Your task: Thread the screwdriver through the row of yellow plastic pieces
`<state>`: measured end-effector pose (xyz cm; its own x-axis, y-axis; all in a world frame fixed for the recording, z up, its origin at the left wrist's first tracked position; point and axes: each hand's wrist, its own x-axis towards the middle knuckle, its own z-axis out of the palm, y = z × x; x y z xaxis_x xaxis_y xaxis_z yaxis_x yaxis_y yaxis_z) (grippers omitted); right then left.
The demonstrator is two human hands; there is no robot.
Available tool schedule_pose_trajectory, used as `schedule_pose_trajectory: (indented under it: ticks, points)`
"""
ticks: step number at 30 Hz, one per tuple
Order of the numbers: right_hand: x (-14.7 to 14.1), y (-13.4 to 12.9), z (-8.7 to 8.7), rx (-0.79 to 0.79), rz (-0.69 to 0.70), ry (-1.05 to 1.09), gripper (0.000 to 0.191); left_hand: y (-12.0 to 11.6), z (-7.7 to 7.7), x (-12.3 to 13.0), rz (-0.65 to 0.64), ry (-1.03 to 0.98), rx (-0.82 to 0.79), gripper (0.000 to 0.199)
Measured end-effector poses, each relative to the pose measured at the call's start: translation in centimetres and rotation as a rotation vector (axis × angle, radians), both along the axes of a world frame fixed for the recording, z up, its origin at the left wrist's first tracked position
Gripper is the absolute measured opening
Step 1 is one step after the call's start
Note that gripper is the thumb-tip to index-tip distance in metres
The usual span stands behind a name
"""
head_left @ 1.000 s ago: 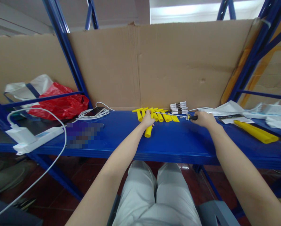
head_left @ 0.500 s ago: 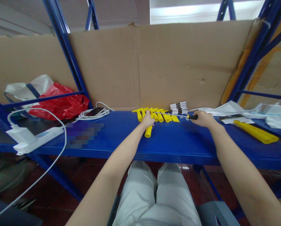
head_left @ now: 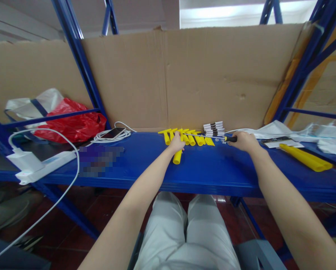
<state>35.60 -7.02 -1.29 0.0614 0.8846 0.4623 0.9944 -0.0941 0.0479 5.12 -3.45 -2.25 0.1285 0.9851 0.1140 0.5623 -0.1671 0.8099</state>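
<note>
My left hand [head_left: 177, 143] is closed around a yellow plastic tube [head_left: 177, 157], whose open end points toward me. My right hand [head_left: 243, 141] grips a screwdriver [head_left: 230, 139] by its black and yellow handle. The long thin shaft runs left, its tip close to my left hand; whether it touches the tube's fitting I cannot tell. Several more yellow T-shaped tubes [head_left: 198, 140] lie in a row behind and beside my left hand. A stack of white pieces with dark bands [head_left: 213, 128] stands behind the shaft, and small metal bits [head_left: 216, 140] lie below it.
A tall cardboard sheet [head_left: 207, 75] closes off the back of the blue shelf [head_left: 145, 161]. Leftward are a white power strip [head_left: 45, 167], a coiled cable [head_left: 110, 137] and a red bag [head_left: 72, 120]. Two long yellow tubes [head_left: 305, 157] lie at right.
Almost nothing differs. The screwdriver and my right hand have shifted very slightly to the right; my left hand keeps its place on the yellow tube.
</note>
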Motion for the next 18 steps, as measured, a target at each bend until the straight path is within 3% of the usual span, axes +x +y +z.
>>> schedule_pose_trajectory:
  ticks: [12,18]
  points:
    - [-0.46,-0.12,0.25,-0.198,0.032,0.032,0.036,-0.07,0.11,-0.04,0.008,0.005,-0.009,0.054]
    - [-0.39,0.07,0.29,-0.182,0.030,0.015,0.037,-0.11,0.08,-0.02,0.012,0.000,-0.008,0.053]
